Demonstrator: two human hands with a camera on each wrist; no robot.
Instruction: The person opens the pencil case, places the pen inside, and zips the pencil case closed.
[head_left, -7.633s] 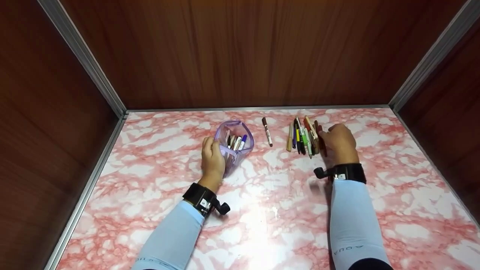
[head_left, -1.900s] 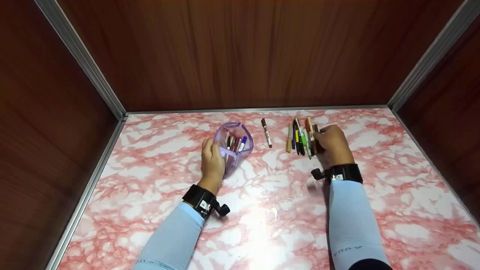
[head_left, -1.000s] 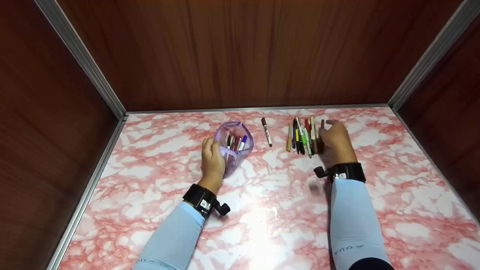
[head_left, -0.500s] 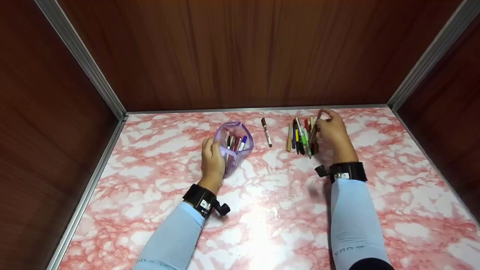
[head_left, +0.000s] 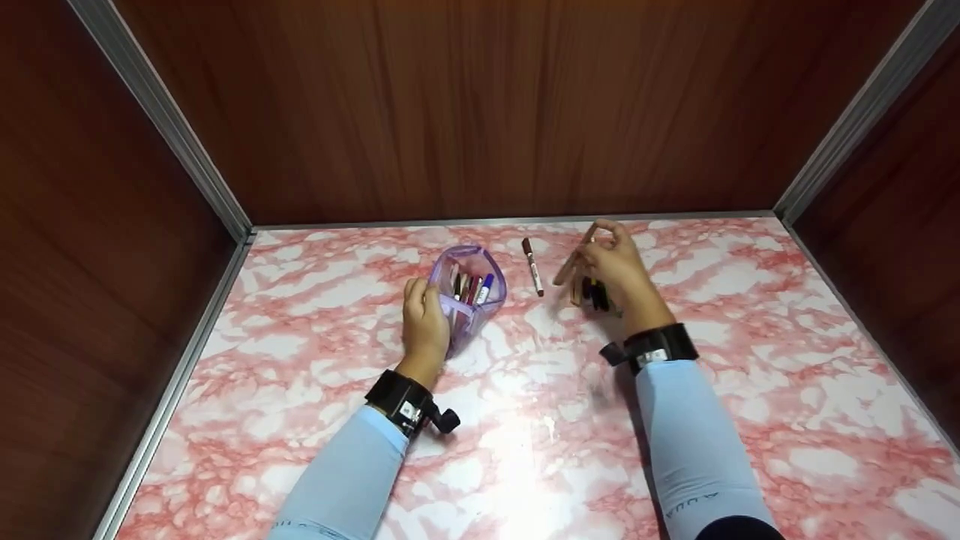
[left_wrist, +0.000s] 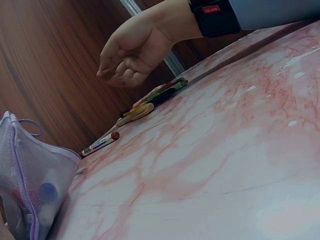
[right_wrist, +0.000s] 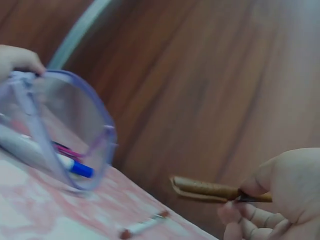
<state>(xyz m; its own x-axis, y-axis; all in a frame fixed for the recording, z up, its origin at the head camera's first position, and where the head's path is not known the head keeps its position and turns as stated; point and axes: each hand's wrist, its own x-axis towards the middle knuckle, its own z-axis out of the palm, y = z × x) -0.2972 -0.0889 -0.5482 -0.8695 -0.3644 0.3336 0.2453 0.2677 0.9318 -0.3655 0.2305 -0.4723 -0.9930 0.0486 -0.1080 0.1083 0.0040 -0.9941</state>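
Observation:
My left hand (head_left: 425, 319) grips the left side of a purple mesh pencil case (head_left: 463, 324), fingers over its rim. The case stands with its mouth open; several pens and a blue-capped marker (head_left: 486, 289) show inside. In my right hand (head_left: 621, 268) a brown pen with a clip (right_wrist: 205, 189) is pinched between thumb and fingers, raised and slanting toward the case. Beneath that hand lies a row of pens (head_left: 597, 294), partly hidden by it. A white marker with brown ends (head_left: 533, 268) lies between the case and the row.
The red-and-white marbled table (head_left: 300, 390) is bounded by a wooden back panel (head_left: 510, 112) and side panels with metal edging. Dark bands with small cameras sit on both wrists.
My right hand has taken a brown pen from the row's right end and carried it left, over the other pens. Reddish pens have joined those in the case. The left hand stays put.

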